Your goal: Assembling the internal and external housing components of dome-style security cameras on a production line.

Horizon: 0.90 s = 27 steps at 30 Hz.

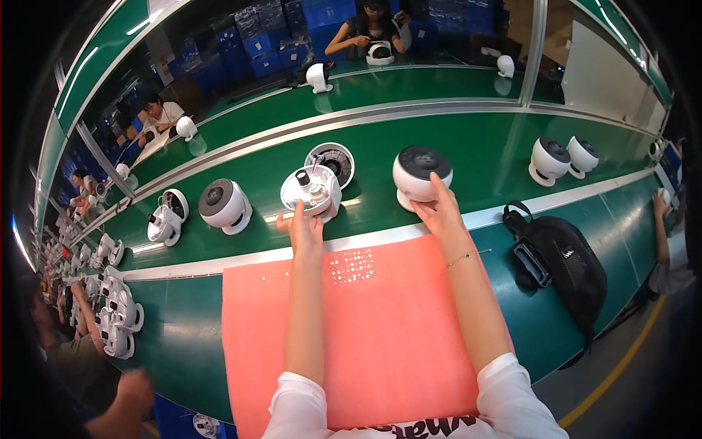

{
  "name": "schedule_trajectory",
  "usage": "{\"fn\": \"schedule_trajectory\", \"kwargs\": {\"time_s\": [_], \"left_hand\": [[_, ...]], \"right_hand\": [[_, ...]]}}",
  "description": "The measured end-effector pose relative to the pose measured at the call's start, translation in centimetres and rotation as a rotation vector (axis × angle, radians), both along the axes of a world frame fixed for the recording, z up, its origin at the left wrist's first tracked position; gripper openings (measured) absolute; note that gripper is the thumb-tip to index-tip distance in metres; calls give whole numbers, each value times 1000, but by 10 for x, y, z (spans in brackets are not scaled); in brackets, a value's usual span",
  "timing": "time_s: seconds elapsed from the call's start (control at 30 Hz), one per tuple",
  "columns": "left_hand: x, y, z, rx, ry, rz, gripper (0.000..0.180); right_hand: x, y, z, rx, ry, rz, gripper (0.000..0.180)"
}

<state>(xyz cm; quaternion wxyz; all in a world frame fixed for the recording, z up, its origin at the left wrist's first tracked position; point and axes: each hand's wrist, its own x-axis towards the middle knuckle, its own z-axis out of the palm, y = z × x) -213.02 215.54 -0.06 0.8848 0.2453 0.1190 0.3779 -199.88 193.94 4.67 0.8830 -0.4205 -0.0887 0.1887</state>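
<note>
My right hand [441, 213] grips the lower near side of a closed, round white camera-like device [420, 167] with a black face turned up. That device stands on the green conveyor belt. To its left is an opened device [311, 192], its white inside with a black cylinder showing; its round dark-lined shell half [333, 164] leans behind it. My left hand [301, 225] is at this device's near edge, fingers spread and the index finger touching it. On the pink mat [365, 322] between my forearms, small screws [354, 266] lie in rows.
Another closed device [224, 205] and an opened one [169, 217] stand left on the belt; two closed ones [559, 157] stand far right. A black bag [563, 263] lies right of the mat. A co-worker's arm [121, 402] reaches in at lower left. Others work beyond the metal rail.
</note>
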Motion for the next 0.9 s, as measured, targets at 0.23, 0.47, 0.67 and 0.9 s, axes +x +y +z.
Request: {"fn": "schedule_trajectory", "kwargs": {"time_s": [0.23,0.47,0.67,0.9], "left_hand": [[-9,18,-7,162,149,161,64],[-69,6,51,517,492,204,45],[-83,-2,66,587,509,60,45],[-100,18,41,1122,-6,-502,25]], "right_hand": [[-42,15,-3,-196,25,320,74],[-101,0,15,-1196,-1685,-191,63],[-115,-52,13,-1111,-1889,-392,31],[-182,-95,40,-465,-1205,220,49]]}}
